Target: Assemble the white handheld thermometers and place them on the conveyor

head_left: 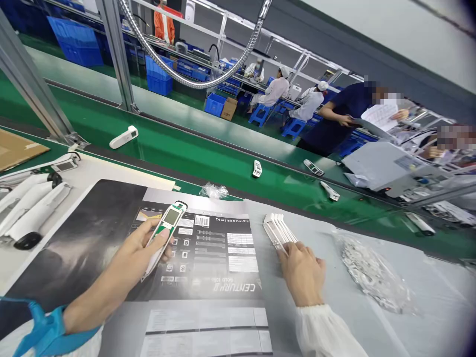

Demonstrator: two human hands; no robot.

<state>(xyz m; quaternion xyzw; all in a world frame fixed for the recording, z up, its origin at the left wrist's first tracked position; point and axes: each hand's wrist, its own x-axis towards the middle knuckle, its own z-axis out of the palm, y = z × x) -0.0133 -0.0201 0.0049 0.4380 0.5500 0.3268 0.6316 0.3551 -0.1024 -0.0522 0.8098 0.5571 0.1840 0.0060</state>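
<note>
My left hand (147,250) is closed round a white handheld device (171,216) with a green circuit board and a small grey screen, its thumb lying on the board. The device is tilted above a dark printed sheet (208,277). To the right, my right hand (303,267) has its fingertips on the near end of a row of white plastic frames (278,229) standing side by side on the grey table cover. Its fingers are bent and pressed together, and their tips are partly hidden.
White housings (29,208) lie at the left. A clear bag of small white parts (372,272) is at the right. Beyond, a green conveyor (193,158) carries several white pieces. A metal hose (197,84) hangs overhead. A person holding papers (342,114) stands behind the conveyor.
</note>
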